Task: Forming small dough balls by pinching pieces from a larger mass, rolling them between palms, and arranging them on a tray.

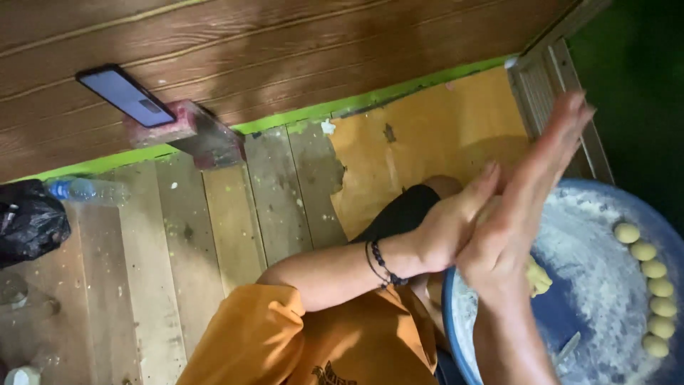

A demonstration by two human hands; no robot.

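Head view: rolling dough (491, 214) between flat palms, left hand (452, 224) under, right hand (524, 207) over, fingers straight and together, pressed on the piece above the blue basin (450, 314). Probably shaping a ball; next calls for even pressure, then a place in the row. Inside basin: flour (598, 271), dough lump (538, 278), six balls (652, 289) along the rim.

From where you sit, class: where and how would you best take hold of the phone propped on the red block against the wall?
Probably grip the phone by its two long edges, coming from the open floor side. It leans tilted on the red block with its back towards the wooden wall, so only the edges and screen face are free.
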